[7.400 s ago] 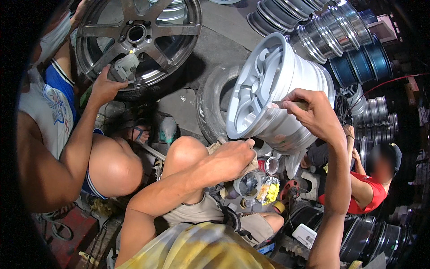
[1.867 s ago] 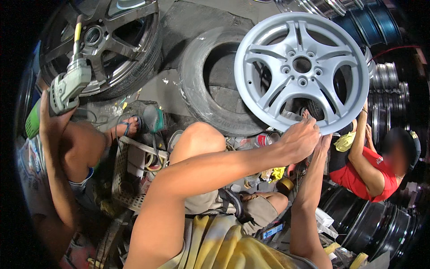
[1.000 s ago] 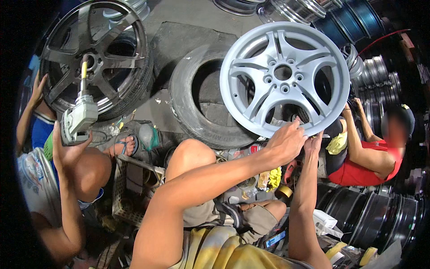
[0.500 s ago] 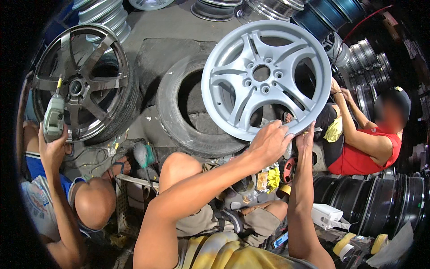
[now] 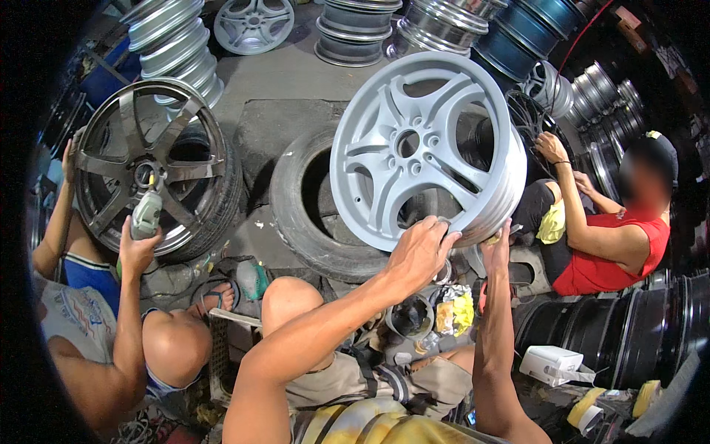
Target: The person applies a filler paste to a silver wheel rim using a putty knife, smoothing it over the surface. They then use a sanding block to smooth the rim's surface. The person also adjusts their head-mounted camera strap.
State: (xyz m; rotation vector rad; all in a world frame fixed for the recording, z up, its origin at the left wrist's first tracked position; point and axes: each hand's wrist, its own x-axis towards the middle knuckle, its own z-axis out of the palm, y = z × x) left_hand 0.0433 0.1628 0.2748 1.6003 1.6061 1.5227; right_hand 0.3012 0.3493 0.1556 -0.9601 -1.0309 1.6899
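A light grey multi-spoke wheel rim [image 5: 377, 189] stands tilted on a worn black tyre [image 5: 296, 240], its outer barrel showing on the right. My left hand [image 5: 420, 255] is closed at the rim's lower front lip, fingertips pressed over the edge. Whether a small pad lies under those fingers I cannot tell. Below the rim's lower right side, my right hand [image 5: 496, 255] grips the barrel from underneath, thumb and fingers raised. A small pale bit shows near its fingertips, too small to name.
At left, a co-worker holds a grey-green power tool [image 5: 146, 214] against a dark wheel [image 5: 111, 166]. On the right sits a person in red [image 5: 610, 251]. Stacked rims [image 5: 174, 44] line the back. Near my knees are a round dark container [image 5: 409, 317] and yellow crumpled material [image 5: 462, 311].
The grey rim has turned, showing more of its barrel on the right. My hands stay at its lower edge. The co-worker's power tool has moved to the dark wheel's hub.
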